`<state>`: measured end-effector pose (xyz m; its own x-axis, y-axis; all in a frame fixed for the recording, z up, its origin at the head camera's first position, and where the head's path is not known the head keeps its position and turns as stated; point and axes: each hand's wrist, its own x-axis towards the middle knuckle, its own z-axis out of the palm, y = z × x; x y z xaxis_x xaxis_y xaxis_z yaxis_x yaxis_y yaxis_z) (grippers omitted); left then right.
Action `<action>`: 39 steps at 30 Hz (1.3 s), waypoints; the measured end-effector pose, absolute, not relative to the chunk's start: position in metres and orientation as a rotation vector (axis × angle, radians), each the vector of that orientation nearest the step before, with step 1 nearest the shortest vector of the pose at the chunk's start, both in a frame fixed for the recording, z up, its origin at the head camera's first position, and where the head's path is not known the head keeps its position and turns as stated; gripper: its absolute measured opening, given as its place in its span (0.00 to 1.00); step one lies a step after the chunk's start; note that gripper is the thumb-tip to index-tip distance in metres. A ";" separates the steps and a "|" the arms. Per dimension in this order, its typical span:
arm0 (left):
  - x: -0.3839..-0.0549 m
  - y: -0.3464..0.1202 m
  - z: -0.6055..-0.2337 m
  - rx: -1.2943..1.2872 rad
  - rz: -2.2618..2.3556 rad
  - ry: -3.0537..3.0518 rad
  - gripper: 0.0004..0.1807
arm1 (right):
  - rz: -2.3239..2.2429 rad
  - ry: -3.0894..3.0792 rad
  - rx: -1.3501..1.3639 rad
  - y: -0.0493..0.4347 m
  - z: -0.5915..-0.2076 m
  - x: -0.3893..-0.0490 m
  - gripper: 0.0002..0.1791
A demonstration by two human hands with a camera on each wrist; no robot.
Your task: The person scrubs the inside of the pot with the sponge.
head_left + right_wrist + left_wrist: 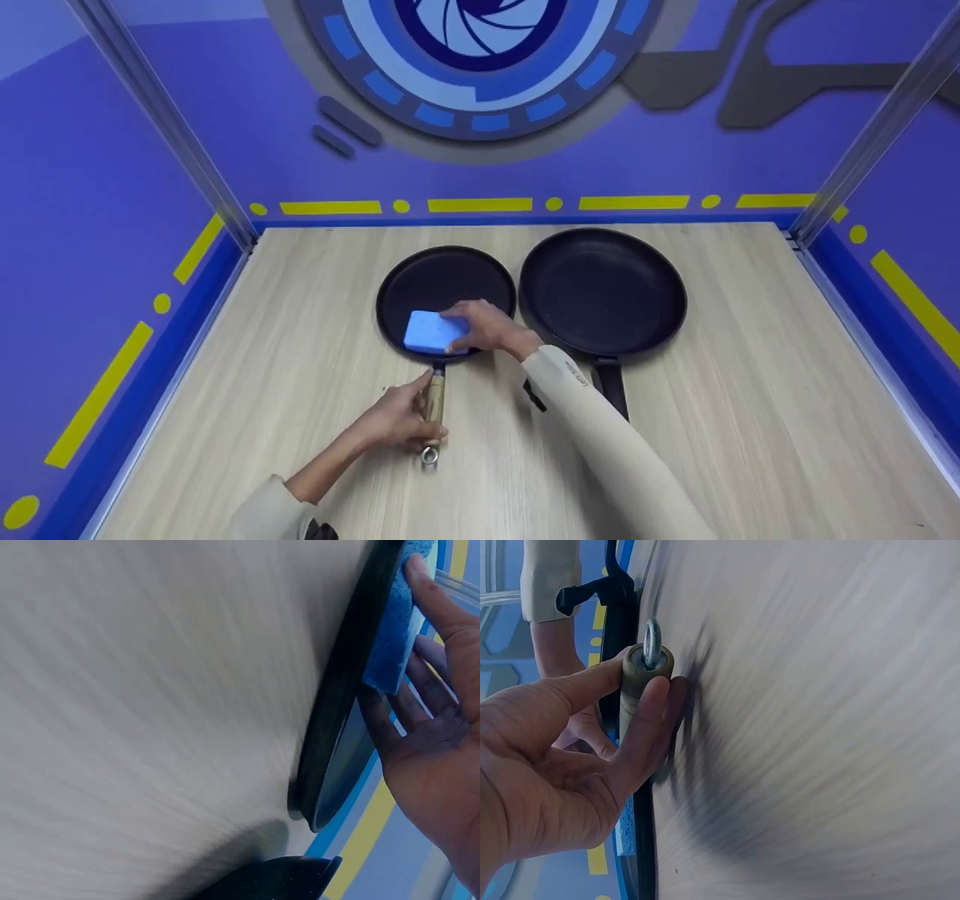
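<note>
A flat black pan (439, 281) with a wooden handle (435, 401) lies left of centre in the head view. My left hand (397, 416) grips that handle, thumb and fingers around it; a metal ring (653, 643) sticks out of its end in the left wrist view. With my right hand (487, 326) I hold a blue sponge (431, 332) over the near part of the pan. In the right wrist view the sponge (394, 637) is against the pan's rim side, thumb on one face and fingers by the other. Whether it touches the cooking surface is hidden.
A larger, deeper black frying pan (604, 289) stands close on the right, its black handle (611, 386) partly under the right sleeve (600, 427). The wooden tabletop (765, 420) is bounded by blue panels (480, 180) at the back and both sides.
</note>
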<state>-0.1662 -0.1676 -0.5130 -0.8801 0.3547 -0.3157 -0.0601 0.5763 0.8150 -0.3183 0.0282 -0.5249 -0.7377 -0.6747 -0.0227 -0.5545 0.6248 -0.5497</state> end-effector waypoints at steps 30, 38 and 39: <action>-0.170 -0.185 -0.519 0.175 1.365 2.278 0.56 | -0.605 2.771 -0.922 -0.029 -0.532 -0.348 0.38; -0.179 -0.184 -0.516 0.242 1.361 2.281 0.56 | -0.407 2.822 -0.927 -0.027 -0.526 -0.361 0.37; -0.180 -0.183 -0.517 0.248 1.353 2.284 0.56 | -0.362 2.831 -0.928 -0.026 -0.527 -0.362 0.37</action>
<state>-0.1801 -0.1830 -0.5166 -0.8727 0.3830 -0.3029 -0.0815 0.4974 0.8637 -0.3620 -0.0265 -0.5267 -0.7999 -0.5974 -0.0574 -0.5637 0.7807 -0.2698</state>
